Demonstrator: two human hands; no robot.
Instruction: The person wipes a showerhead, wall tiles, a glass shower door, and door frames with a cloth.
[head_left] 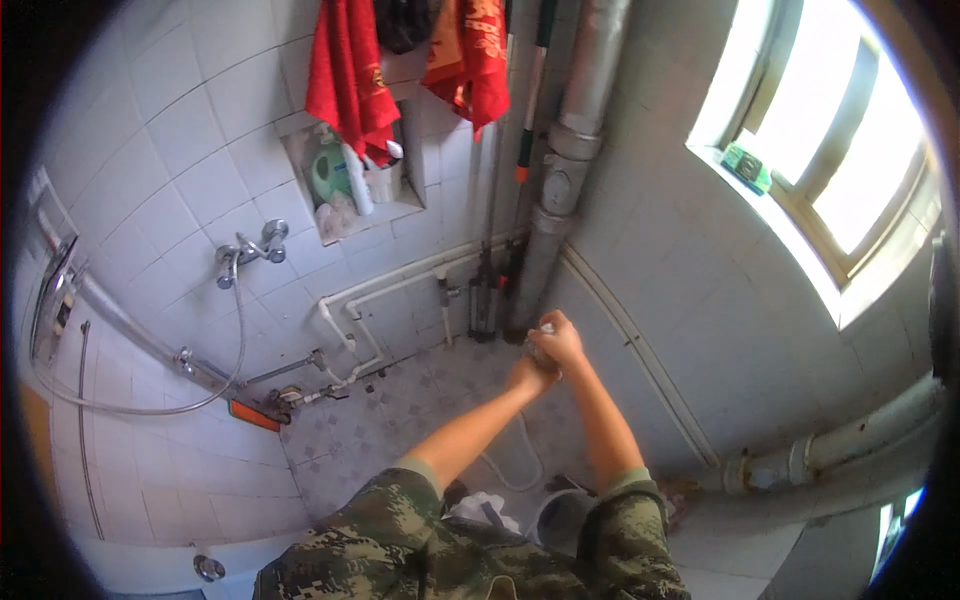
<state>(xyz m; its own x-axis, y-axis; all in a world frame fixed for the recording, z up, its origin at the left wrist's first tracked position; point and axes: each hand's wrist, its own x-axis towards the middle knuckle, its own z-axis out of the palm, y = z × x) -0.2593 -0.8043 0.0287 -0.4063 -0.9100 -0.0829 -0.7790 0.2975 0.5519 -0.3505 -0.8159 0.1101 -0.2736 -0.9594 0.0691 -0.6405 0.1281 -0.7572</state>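
Both my arms reach forward in camouflage sleeves, and the hands meet near the far corner of the floor. My left hand [532,376] is the lower and nearer one, its fingers closed round a wadded, greyish-white thing [543,352] that looks like a damp cloth. On the upper end of that wad my right hand [562,340] is closed too, a pale bit poking out by its fingers. Most of the wad is hidden by the hands. Just beyond them stands a thick grey vertical pipe [535,265].
A pale hose [527,455] loops on the tiled floor [390,415] below my arms, near a bucket [565,515] and a white bag [485,508]. Red towels [350,85] hang above a wall niche with bottles [328,170]. A shower tap [250,250] is at left, a window [840,110] at right.
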